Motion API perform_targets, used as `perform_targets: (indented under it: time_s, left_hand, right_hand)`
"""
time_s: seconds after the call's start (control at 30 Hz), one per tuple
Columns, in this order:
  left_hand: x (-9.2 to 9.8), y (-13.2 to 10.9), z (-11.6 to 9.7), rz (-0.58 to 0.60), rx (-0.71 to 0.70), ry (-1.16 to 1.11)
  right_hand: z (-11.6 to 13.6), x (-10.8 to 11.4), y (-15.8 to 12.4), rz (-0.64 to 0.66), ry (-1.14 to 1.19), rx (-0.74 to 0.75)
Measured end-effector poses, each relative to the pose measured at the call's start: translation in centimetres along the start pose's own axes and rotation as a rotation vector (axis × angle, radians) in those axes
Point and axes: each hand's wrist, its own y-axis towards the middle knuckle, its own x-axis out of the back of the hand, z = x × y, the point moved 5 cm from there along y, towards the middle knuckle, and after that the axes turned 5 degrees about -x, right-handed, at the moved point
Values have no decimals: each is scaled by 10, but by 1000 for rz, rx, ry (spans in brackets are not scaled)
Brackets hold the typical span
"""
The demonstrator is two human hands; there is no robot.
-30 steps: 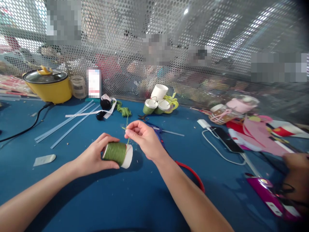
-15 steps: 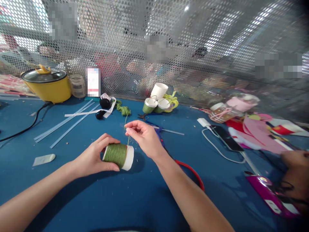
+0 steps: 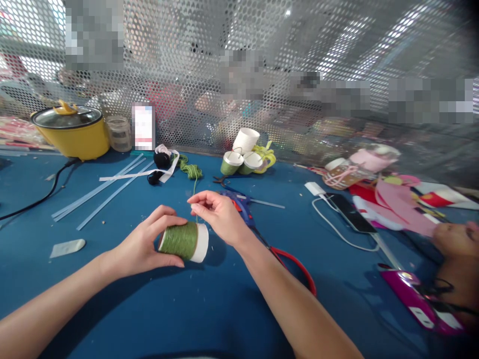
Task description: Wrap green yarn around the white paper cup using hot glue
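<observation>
On its side above the blue table lies a white paper cup (image 3: 202, 243), most of it wound with green yarn (image 3: 179, 240). My left hand (image 3: 147, 242) grips it round its left end, thumb below and fingers on top. My right hand (image 3: 215, 214) pinches the yarn strand just above the cup, near the edge of the wound part. From those fingertips the strand runs back to a loose green yarn skein (image 3: 192, 171). A blue glue gun (image 3: 245, 210) lies behind my right hand, partly hidden by it.
Green-wrapped cups (image 3: 232, 163) and a white cup (image 3: 246, 139) stand by the mesh wall. Clear glue sticks (image 3: 108, 184) and a yellow pot (image 3: 77, 137) are at left. At right are a phone (image 3: 352, 213), a purple device (image 3: 419, 301) and another person's hand (image 3: 454, 239).
My right hand has moved slightly left and down, drawing the strand closer to the cup. More of the glue gun shows. The other person's hand at right has shifted.
</observation>
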Motion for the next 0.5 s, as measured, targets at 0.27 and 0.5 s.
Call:
perform_targets:
  time_s: [0.27, 0.5]
  left_hand:
    - [1, 0, -2, -2, -49, 12]
    - [1, 0, -4, -27, -95, 40]
  right_hand:
    - [-1, -3, -1, 48, -4, -27]
    - [0, -3, -1, 66, -12, -47]
